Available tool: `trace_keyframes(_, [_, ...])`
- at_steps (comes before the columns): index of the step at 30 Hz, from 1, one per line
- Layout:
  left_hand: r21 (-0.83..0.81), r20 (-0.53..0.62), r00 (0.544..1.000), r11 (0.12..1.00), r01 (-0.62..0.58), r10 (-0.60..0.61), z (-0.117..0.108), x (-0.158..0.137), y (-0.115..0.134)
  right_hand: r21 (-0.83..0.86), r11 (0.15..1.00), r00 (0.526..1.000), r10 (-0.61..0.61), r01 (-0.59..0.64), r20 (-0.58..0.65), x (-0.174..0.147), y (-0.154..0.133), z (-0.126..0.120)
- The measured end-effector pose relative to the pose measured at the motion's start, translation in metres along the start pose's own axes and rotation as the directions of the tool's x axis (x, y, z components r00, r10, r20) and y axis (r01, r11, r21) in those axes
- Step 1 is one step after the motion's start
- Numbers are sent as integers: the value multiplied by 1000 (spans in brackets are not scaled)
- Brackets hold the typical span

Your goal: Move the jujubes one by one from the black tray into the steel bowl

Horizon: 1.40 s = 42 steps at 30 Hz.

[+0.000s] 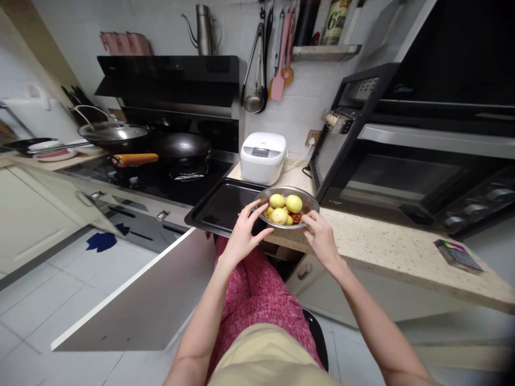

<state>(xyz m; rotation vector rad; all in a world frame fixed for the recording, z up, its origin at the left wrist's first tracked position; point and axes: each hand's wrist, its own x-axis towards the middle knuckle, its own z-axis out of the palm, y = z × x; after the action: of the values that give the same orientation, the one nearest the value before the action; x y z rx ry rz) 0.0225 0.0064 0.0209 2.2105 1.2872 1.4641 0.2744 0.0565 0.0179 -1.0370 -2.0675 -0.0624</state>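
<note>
A round metal bowl (281, 191) stands at the counter's front, overlapping the right end of a black baking tray (225, 206). Inside it lie several yellow, potato-like pieces (279, 215) and a few reddish-brown pieces (296, 217) that I cannot identify. My left hand (246, 230) holds the bowl's left side, fingers over the rim and thumb lower at the front. On the opposite side, my right hand (319, 236) pinches the rim between thumb and fingers. Whether the bowl's base is lifted is hidden.
Behind the bowl stands a white rice cooker (263, 158); an oven (402, 171) is to the right. A wok (181, 147) and a lidded pan (115, 134) sit on the stove. An open cabinet door (140, 300) juts out at my left. A small box (457, 256) lies far right.
</note>
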Motion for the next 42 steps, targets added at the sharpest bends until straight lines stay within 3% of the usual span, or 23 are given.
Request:
trace_keyframes(4, [-32, 26, 999, 999, 43, -42, 6, 23, -16, -16, 994, 984, -105, 108, 145, 42, 0, 6])
trace_keyframes(8, [-95, 55, 989, 985, 146, -141, 7, 33, -28, -17, 978, 928, -193, 210, 319, 78, 2, 18])
trace_keyframes(19, [-75, 96, 914, 912, 402, -395, -2, 26, -55, -2, 911, 779, -352, 413, 519, 141, -14, 44])
trace_keyframes(26, [7, 105, 889, 894, 448, -446, -4, 23, -79, -18, 868, 675, -373, 496, 637, 171, -20, 52])
trace_keyframes(34, [-4, 104, 874, 879, 477, -474, -6, 25, -89, 28, 819, 528, -395, 573, 752, 210, -30, 49])
trace_keyframes(39, [-44, 95, 855, 856, 516, -510, -2, 24, -91, 131, 772, 369, -436, 621, 821, 236, -37, 41])
trace_keyframes(42, [-43, 84, 838, 838, 543, -539, 1, 24, -95, 160, 759, 300, -429, 632, 852, 248, -41, 37])
